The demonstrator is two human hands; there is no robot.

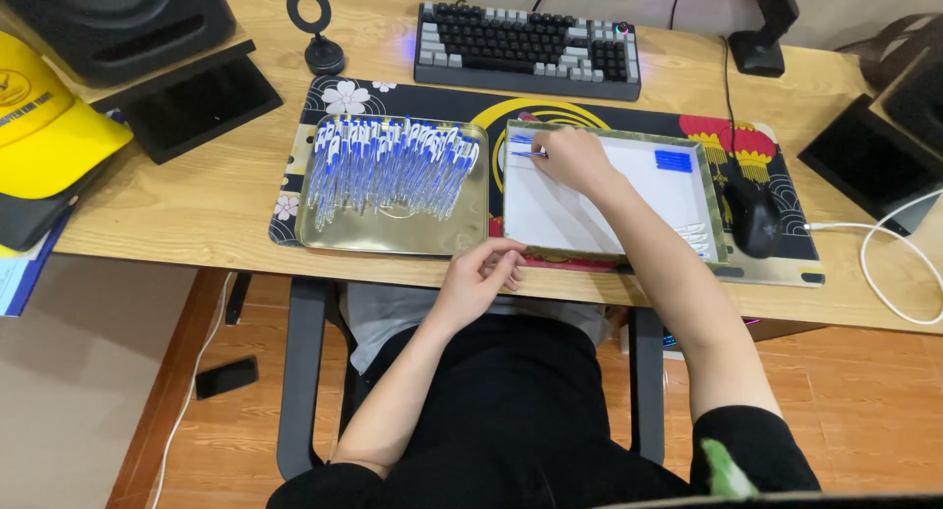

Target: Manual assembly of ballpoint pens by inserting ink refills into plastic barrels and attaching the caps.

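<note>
Gold metal tray (324, 236) at left carries a dense row of blue-and-white pens (391, 165), capped ends aligned. Left hand (478, 273) rests at the desk edge (196, 209), fingers loosely curled, grasping nothing visible. Right hand (573, 160) pinches a blue pen (525, 154) at the top-left corner of the white-lined box (589, 224). Recommended: lay it parallel to the box wall. Blue caps (674, 160) lie further right.
</note>
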